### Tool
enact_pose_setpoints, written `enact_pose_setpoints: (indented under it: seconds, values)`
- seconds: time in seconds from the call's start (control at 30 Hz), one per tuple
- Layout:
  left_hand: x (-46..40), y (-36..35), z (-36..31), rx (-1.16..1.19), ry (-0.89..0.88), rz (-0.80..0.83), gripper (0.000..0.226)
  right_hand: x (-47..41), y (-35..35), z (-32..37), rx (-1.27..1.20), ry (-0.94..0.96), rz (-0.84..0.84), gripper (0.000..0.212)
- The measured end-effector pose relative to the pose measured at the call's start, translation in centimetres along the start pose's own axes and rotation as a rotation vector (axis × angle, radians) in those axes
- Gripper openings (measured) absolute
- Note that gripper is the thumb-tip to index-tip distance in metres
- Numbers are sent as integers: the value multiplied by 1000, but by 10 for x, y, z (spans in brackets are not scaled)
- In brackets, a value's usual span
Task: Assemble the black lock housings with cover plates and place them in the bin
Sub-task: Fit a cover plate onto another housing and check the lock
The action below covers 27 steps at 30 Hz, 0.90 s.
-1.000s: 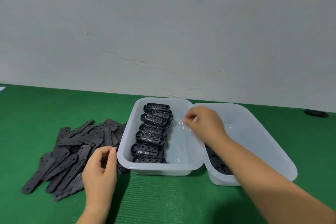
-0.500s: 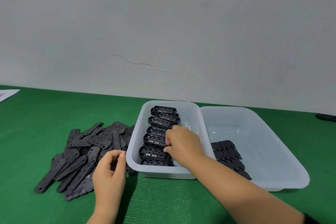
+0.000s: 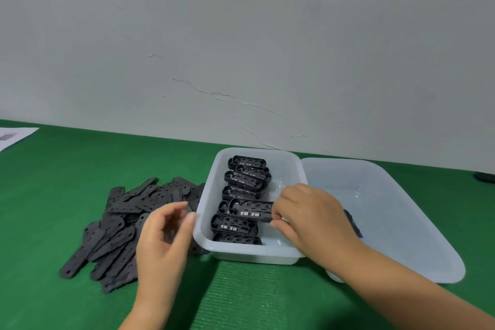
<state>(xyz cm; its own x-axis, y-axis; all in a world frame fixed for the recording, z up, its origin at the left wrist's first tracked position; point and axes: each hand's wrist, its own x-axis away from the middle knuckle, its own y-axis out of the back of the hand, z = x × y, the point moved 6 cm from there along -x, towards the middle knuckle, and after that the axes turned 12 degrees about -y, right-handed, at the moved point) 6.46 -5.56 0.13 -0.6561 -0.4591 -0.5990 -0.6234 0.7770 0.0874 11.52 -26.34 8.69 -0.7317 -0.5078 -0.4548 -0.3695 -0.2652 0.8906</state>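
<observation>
A white bin [image 3: 297,166] in the middle holds a row of several black lock housings [image 3: 247,178]. My right hand [image 3: 310,215] pinches one housing [image 3: 250,210] by its right end and holds it tilted just above the row. A heap of flat black cover plates [image 3: 126,218] lies on the green mat left of that bin. My left hand [image 3: 164,241] hovers over the heap's right edge beside the bin wall, fingers loosely curved and holding nothing. A larger white bin [image 3: 417,225] stands to the right; my right forearm hides most of the dark parts inside it.
A grey wall with cracks rises behind the green mat [image 3: 53,169]. A sheet of paper [image 3: 16,136] lies at the far left edge. A small dark object [image 3: 486,177] sits at the far right by the wall.
My right hand went from the larger bin's rim to the row of housings and lifted one out. My left hand rose a little beside the bin. The camera view shifted left.
</observation>
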Motion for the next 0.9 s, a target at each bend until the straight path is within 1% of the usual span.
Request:
enact_pose_setpoints:
  seconds: [0.07, 0.13, 0.17, 0.2, 0.3, 0.37, 0.4, 0.43, 0.5, 0.53, 0.57, 0.63, 0.73, 0.8, 0.9]
  values:
    - [0, -13, -18, -56, -74, 223, 46, 14, 16, 0, 3, 45, -49, 20]
    - [3, -28, -35, -96, -158, 394, 68, 27, 27, 0, 12, 97, -102, 15]
    - [5, -33, -43, -84, -182, 448, 71, 32, 30, 1, 9, 119, -127, 16]
    - [7, -37, -49, -70, -209, 478, 70, 37, 33, 2, 5, 138, -146, 18]
    - [8, -41, -64, -46, -263, 466, 54, 47, 38, 3, 2, 155, -208, 21]
    - [7, -39, -71, -38, -288, 439, 47, 51, 40, -1, -68, 106, -221, 18]
    - [7, -38, -74, -31, -301, 430, 46, 53, 41, -5, -135, 50, -209, 17]
    - [7, -37, -76, -21, -311, 422, 45, 52, 41, -9, -219, -26, -173, 25]
    - [6, -36, -82, 0, -321, 411, 46, 52, 39, -18, -378, -155, -73, 50]
    - [6, -35, -85, 5, -325, 409, 47, 52, 38, -19, -418, -180, -42, 55]
    - [6, -35, -88, 2, -334, 411, 47, 52, 39, -18, -440, -184, -34, 54]
    - [6, -36, -95, -4, -352, 426, 46, 52, 45, -18, -476, -186, -61, 45]
    - [4, -38, -100, 51, -342, 456, 47, 51, 55, -18, -527, -187, -84, 39]
    - [3, -41, -99, 118, -293, 506, 52, 51, 61, -16, -527, -157, -96, 39]
    - [2, -45, -101, 194, -265, 610, 51, 52, 71, -14, -496, -102, -140, 39]
